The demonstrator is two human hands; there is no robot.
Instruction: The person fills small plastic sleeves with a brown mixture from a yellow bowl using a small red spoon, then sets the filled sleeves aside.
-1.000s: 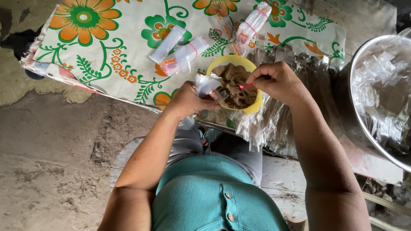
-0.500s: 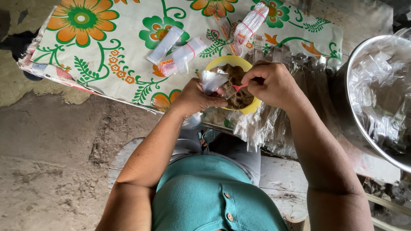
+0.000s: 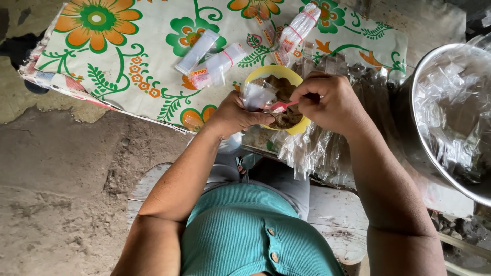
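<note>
Midway through bagging: left hand (image 3: 232,116) pinching small clear bag (image 3: 257,95) over yellow bowl (image 3: 266,76), right hand (image 3: 332,102) clamped on pink spoon (image 3: 282,106), brown mix (image 3: 284,102) remaining.

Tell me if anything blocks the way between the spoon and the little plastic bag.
Nothing visible does. The small pink plastic spoon in the right hand sits over the yellow bowl, right beside the small clear plastic bag held in the left hand.

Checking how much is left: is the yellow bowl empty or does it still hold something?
Not empty. Brown powdery stuff fills much of the yellow bowl, and the right hand holds a pink spoon over it.
</note>
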